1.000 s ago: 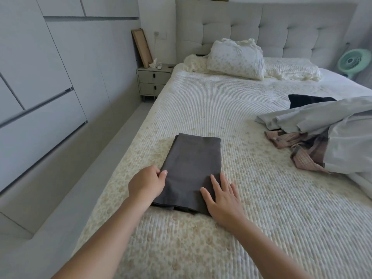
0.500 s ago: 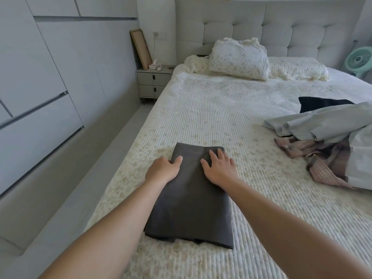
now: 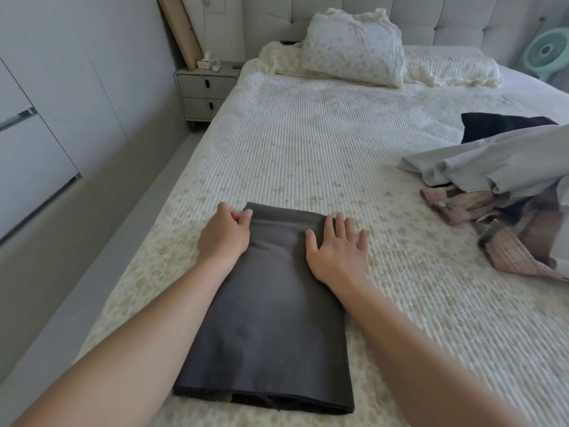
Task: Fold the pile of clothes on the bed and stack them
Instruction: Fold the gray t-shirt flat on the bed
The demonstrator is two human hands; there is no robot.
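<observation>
A dark grey garment (image 3: pixel 271 328), folded into a long rectangle, lies on the cream quilted bed (image 3: pixel 323 155) in front of me. My left hand (image 3: pixel 226 234) pinches its far left corner between thumb and curled fingers. My right hand (image 3: pixel 338 251) lies flat with spread fingers on its far right corner, partly on the quilt. A loose pile sits at the right edge: a pale grey garment (image 3: pixel 498 161), a pink plaid garment (image 3: pixel 505 229) and a black one (image 3: pixel 502 124) behind them.
Pillows (image 3: pixel 354 47) lean against the padded headboard. A bedside cabinet (image 3: pixel 204 90) stands left of the bed, with white wardrobe doors (image 3: pixel 46 118) along the left wall. A green fan (image 3: pixel 545 53) is at the far right.
Both hands slid from the near end of the grey garment to its far end. My left hand now pinches the far corner. The view moved closer over the bed.
</observation>
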